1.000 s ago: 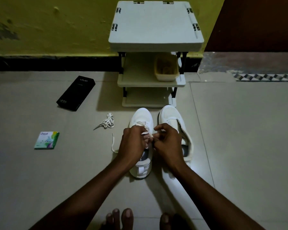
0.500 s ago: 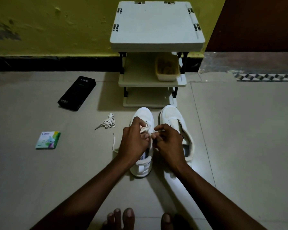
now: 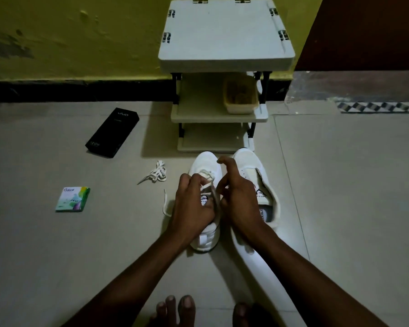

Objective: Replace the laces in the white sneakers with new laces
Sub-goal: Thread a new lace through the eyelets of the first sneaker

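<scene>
Tiled floor [image 3: 340,208], left to right: green-and-white packet [image 3: 72,199]; black vivo box [image 3: 112,135]; bundled spare lace [image 3: 156,173]; two white sneakers side by side, toes toward a shelf rack [image 3: 224,31], namely the partly laced sneaker [image 3: 204,162], its pale lace [image 3: 209,179] loose over the tongue, and the unlaced sneaker [image 3: 247,161], tongue splayed open. Left hand [image 3: 194,206] pinches the lace with curled fingers; right hand [image 3: 240,199] curls just beside the strand, grip not discernible. Half a second ago its fingertips met the left's at the lace; its forefinger is now lifted, hooked above the toe.

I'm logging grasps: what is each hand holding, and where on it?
The left hand pinches the lace at the eyelets of the left sneaker. The right hand curls beside that lace; its hold cannot be told.
</scene>
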Demonstrator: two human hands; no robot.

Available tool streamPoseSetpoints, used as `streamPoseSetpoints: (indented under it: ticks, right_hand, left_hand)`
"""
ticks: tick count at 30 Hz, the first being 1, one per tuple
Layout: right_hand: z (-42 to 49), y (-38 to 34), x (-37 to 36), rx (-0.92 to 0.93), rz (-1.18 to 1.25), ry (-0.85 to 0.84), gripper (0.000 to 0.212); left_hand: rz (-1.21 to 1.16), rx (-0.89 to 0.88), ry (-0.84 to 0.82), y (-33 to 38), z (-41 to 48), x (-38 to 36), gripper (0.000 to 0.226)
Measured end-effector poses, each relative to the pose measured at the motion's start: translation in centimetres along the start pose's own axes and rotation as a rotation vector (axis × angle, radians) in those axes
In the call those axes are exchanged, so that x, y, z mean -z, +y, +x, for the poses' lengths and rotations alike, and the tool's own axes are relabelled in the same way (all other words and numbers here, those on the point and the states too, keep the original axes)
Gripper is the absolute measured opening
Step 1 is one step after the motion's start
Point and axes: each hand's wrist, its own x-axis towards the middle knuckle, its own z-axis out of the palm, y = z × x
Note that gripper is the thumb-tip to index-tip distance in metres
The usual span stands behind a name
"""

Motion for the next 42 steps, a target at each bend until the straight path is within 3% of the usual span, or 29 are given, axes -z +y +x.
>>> streamPoseSetpoints:
  ticks: [6,9,11,16,20,23,29,33,38,42]
  right_hand:
    - [-0.7,-0.2,0.8,-0.059,0.31,0.151,0.065]
    - [0.0,-1.2,2.1,-0.122,0.618,0.13,0.059]
    - [0.6,-1.7,3.4,-0.131,0.67,0.1,0.05]
    - [1.7,-1.4,5.1,-0.149,0.347,-0.063,0.025]
    - [1.8,-1.1,4.1,-0.078,-0.101,-0.206,0.041]
    - [1.7,-1.4,3.4,0.006,-0.313,-0.284,0.039]
    - [2.0,-0.8,2.3,0.069,-0.513,-0.432,0.027]
    - [1.9,-0.8,1.8,0.097,-0.628,-0.45,0.006]
    - [2.2,-1.5,2.6,0.079,-0.74,-0.42,0.029]
    - [2.7,-3.9,5.6,0.107,-0.882,-0.265,0.029]
  left_hand:
    - [0.029,0.077,0.044,-0.6,0.1,-0.1,0.033]
    - [0.035,0.072,0.04,-0.5,0.1,0.1,0.044]
    - [0.043,0.08,0.033,-0.6,0.2,0.1,0.05]
    - [0.045,0.09,0.008,-1.0,0.5,0.3,0.066]
    - [0.05,0.073,-0.018,-1.4,0.8,0.1,0.07]
    - [0.033,0.037,-0.04,-1.5,1.0,0.1,0.066]
    - [-0.025,-0.029,-0.039,-2.0,1.2,0.1,0.054]
    - [-0.006,-0.092,-0.048,-2.2,1.2,0.2,0.053]
    - [0.049,-0.098,-0.088,-2.3,1.5,-0.1,0.05]
    - [0.024,-0.075,-0.09,-2.5,1.6,-0.1,0.047]
